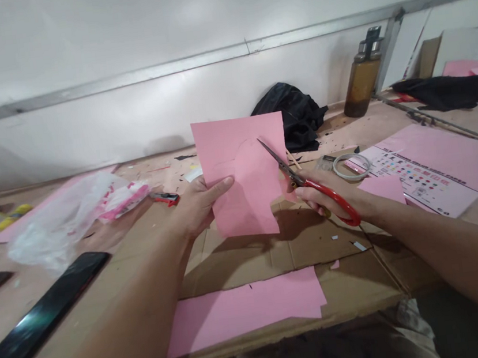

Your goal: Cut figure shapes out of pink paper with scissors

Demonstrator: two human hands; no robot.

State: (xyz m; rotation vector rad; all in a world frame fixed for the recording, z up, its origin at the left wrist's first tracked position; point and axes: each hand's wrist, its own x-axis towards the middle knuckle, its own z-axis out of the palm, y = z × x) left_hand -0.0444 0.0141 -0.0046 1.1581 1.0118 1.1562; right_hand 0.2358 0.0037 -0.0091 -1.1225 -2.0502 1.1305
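My left hand [201, 204] grips a sheet of pink paper [243, 196] by its left edge, thumb on the near face, and holds it upright above the cardboard. Faint curved lines are drawn on the sheet, and its lower right edge is cut unevenly. In my right hand [321, 192] is a pair of scissors [333, 199] with red handles. Their dark blades point up and left, overlapping the right part of the sheet. Whether the blades are parted is hard to make out. Part of the right hand's fingers is hidden behind the handles.
Cardboard [240, 263] covers the table, with pink paper strips [246, 311] at its near edge. Left are a box cutter [165, 198], a plastic bag [61, 218] and a glossy black object [48, 312]. Right are a tape roll [352, 166], paper pack [422, 180], black cloth [296, 114] and bottle [363, 73].
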